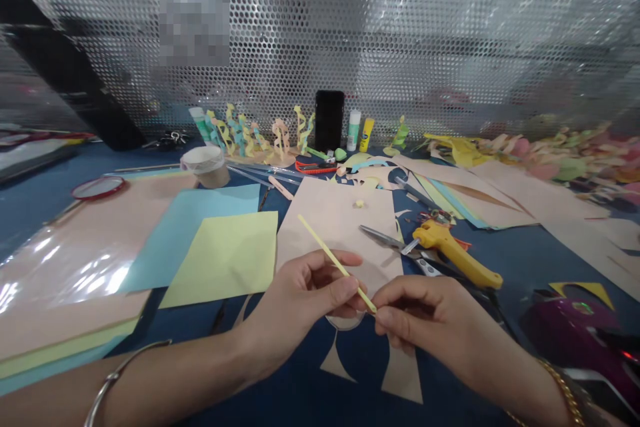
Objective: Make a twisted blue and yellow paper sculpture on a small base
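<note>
A thin pale-yellow paper strip (324, 247), which looks rolled or folded narrow, slants up and left over the work area. My left hand (320, 287) pinches it along its lower half between thumb and fingers. At its lower right end, the thumb and index finger of my right hand (425, 317) are closed on the tip. Beneath lies a beige paper sheet (345, 213) with a small yellow paper piece (359, 203) on it. Partly on that sheet, scissors (383, 237) lie beside a yellow glue gun (457, 253).
Yellow paper (225, 260) and blue paper (165, 233) lie at left, near a white-rimmed cup (205, 165). Curled paper figures (240, 133), a phone (329, 120) and glue sticks (353, 131) stand along the back. A purple device (575, 333) sits at right, below piled paper cutouts (560, 160).
</note>
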A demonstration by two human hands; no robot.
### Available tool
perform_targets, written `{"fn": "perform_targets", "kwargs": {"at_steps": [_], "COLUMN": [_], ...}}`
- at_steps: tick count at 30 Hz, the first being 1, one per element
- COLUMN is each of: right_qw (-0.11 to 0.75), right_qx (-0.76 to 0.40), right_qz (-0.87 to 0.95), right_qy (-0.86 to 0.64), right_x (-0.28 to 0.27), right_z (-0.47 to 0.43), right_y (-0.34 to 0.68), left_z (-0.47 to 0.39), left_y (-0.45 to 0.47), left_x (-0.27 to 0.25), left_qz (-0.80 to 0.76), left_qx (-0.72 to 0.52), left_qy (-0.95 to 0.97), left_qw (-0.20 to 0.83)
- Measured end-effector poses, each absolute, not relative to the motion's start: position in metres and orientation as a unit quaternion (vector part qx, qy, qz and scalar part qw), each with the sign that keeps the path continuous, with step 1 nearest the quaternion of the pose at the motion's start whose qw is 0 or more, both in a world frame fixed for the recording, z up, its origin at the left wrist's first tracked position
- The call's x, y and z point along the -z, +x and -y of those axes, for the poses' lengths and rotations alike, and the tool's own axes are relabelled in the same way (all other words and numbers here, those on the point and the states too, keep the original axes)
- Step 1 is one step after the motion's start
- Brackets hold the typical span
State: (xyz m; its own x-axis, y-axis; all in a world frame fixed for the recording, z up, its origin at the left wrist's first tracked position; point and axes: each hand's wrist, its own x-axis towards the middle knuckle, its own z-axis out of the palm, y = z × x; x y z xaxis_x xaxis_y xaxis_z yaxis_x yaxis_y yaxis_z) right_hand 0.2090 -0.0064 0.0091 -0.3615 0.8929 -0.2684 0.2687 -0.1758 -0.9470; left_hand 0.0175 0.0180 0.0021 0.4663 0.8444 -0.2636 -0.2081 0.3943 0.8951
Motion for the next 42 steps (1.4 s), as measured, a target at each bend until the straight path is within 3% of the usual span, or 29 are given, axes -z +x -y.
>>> {"fn": "perform_targets", "kwargs": {"at_steps": [20, 42], "right_qw": [0.26, 0.265], "right_qx": [-0.513, -0.518], "right_qz": [0.64, 0.629], "right_qy": [-0.51, -0.516], "right_x": [-0.0122, -0.0136], "right_z": [0.0056, 0.0074], "right_y": [0.208, 0.2059], "left_z": [-0.0171, -0.0162], "left_y": [0.0186, 0.019], "left_x": [-0.0035, -0.003], "left_qz": [-0.384, -0.385], "left_qx": [-0.342, -0.348], "left_qy": [0.388, 0.398], "left_qw": [0.765, 0.756]}}
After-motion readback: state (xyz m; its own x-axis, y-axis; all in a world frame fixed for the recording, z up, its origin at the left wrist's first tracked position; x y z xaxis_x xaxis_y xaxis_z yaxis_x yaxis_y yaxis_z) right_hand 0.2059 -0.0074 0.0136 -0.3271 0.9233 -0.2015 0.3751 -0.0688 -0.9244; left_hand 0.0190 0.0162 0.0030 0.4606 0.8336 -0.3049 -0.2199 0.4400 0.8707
